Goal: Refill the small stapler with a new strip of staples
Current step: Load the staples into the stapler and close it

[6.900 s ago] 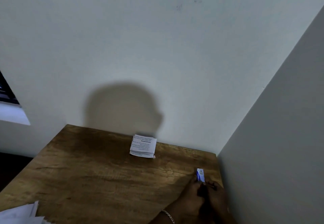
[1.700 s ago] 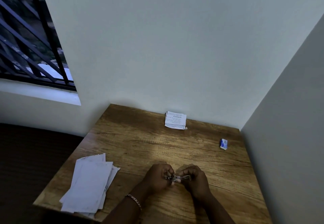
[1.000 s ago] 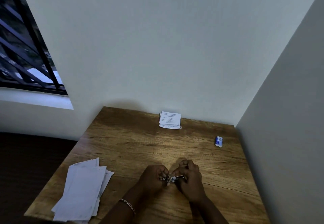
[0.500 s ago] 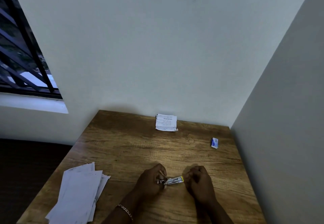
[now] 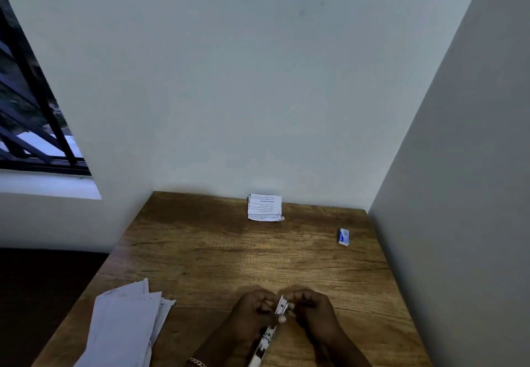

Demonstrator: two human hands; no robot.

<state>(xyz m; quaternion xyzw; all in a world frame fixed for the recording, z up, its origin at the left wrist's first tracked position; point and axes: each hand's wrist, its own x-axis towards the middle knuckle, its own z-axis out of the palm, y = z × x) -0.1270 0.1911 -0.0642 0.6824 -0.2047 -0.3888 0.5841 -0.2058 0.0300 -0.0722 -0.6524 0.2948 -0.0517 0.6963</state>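
The small stapler (image 5: 268,335) is a pale metal piece held over the near edge of the wooden table (image 5: 243,254), swung open so it runs from my fingertips back toward me. My left hand (image 5: 252,313) grips it from the left. My right hand (image 5: 311,312) pinches its upper end from the right. The fingers hide the stapler's middle, and I cannot see a staple strip. A small blue and white staple box (image 5: 343,236) lies far right on the table, apart from both hands.
A stack of white papers (image 5: 123,329) lies at the table's near left corner. A folded printed leaflet (image 5: 264,207) sits at the back by the wall. A wall bounds the table's right side; a barred window (image 5: 31,125) is at left.
The stapler lay level between my hands half a second ago; now it points lengthwise toward me with its end raised. My hands have closed together again. The camera view has shifted slightly.
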